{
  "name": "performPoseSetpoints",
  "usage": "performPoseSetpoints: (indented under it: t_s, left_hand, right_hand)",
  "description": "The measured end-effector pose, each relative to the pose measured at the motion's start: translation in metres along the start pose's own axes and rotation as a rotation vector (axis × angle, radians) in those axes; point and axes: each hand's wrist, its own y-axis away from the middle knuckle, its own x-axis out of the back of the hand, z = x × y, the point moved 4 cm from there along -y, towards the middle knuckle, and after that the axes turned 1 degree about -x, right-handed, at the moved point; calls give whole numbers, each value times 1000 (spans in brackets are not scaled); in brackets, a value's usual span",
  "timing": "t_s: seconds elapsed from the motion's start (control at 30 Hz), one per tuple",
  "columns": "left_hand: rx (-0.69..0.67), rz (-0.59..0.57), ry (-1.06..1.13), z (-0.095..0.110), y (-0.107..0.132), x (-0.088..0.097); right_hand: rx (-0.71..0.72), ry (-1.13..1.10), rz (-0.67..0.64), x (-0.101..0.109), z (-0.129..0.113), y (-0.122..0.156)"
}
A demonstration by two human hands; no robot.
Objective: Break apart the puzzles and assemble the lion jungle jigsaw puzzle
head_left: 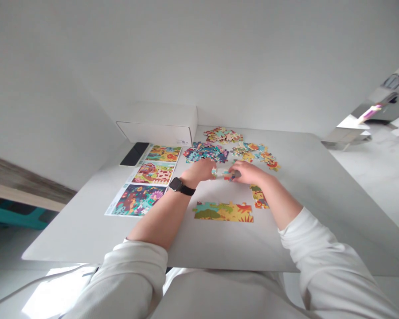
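Note:
Both hands meet over the middle of the white table (302,212). My left hand (201,170), with a black watch on its wrist, and my right hand (248,172) each pinch an end of a few joined puzzle pieces (223,173) held between them. In front of them lies an assembled strip of puzzle (223,212) with green and orange shapes, and a short column of joined pieces (259,197) sits beside my right forearm. Loose pieces lie beyond the hands in three heaps: a blue one (205,152), a pink one (222,135) and an orange one (256,154).
A reference sheet (146,179) with three colourful pictures lies at the left. A black phone (134,153) rests beside it. A white box (159,125) stands at the table's back against the wall. Shelves with objects (372,115) are at the far right.

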Motion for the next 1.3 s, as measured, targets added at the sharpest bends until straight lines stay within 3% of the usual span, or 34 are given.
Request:
performPoseSetpoints:
  t_s: [0.43,0.67,0.9,1.03,1.2,1.3]
  left_hand:
    - [12,10,-18,-13,-1,1]
    - [30,252,285,8,2,37]
    - [109,613,464,18,21,72]
    - [122,648,668,14,25,78]
    - [133,656,1036,7,21,77]
    - [75,671,1218,7,18,77]
  right_hand:
    - [-79,-5,-48,3,-11,1]
    - [-49,21,-34,2,-10,-3]
    - [-90,-22,-24,7,-5,-1]
    - [-176,-76,78,26,16,5]
    - [-444,-98,391,61,68,22]
    - [-563,-10,452,66,97,28]
